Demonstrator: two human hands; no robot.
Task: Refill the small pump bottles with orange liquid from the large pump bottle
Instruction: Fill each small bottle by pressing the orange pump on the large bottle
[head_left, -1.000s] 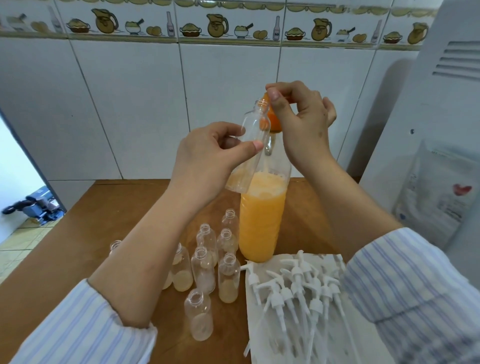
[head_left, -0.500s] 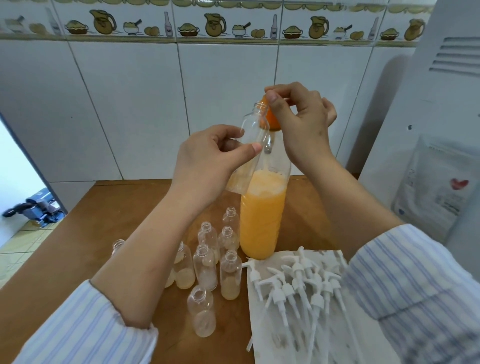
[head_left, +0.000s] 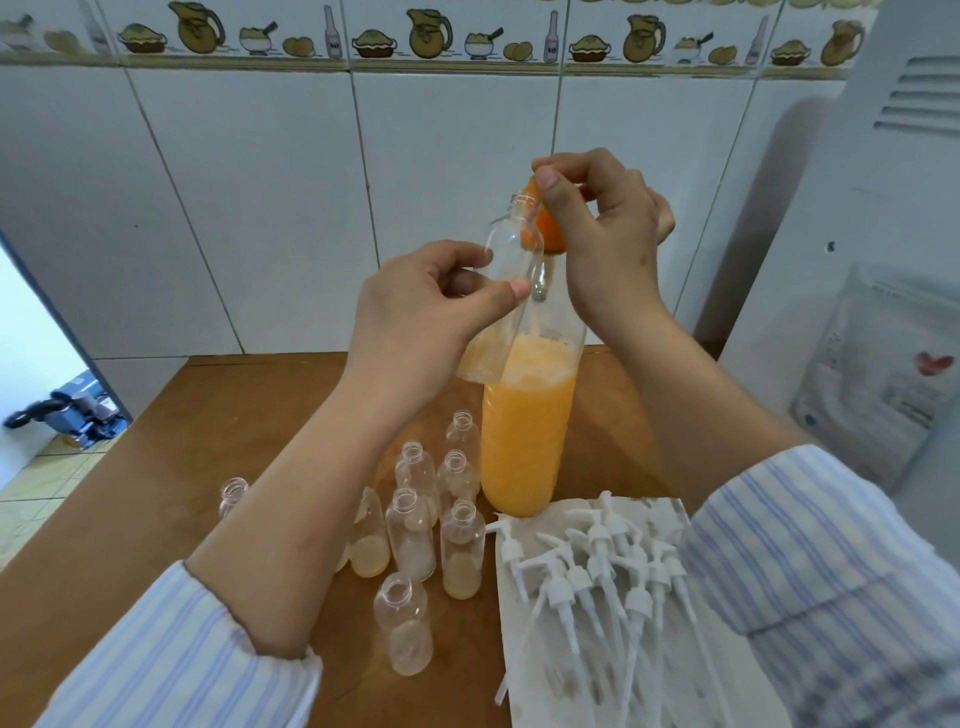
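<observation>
While left hand pinches tilted small bottle against big bottle, right hand grips its orange pump; spare bottles stand just left.

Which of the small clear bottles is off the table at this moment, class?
The small bottle held tilted in the left hand, its mouth up at the orange pump head. All the others stand upright on the table.

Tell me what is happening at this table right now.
A person is refilling small bottles. The left hand holds a small clear bottle tilted, its mouth at the orange pump head of the large bottle of orange liquid. The right hand is on that pump. A little liquid sits in the held bottle. More open small bottles stand on the wooden table, and white pump tops lie on paper.
</observation>
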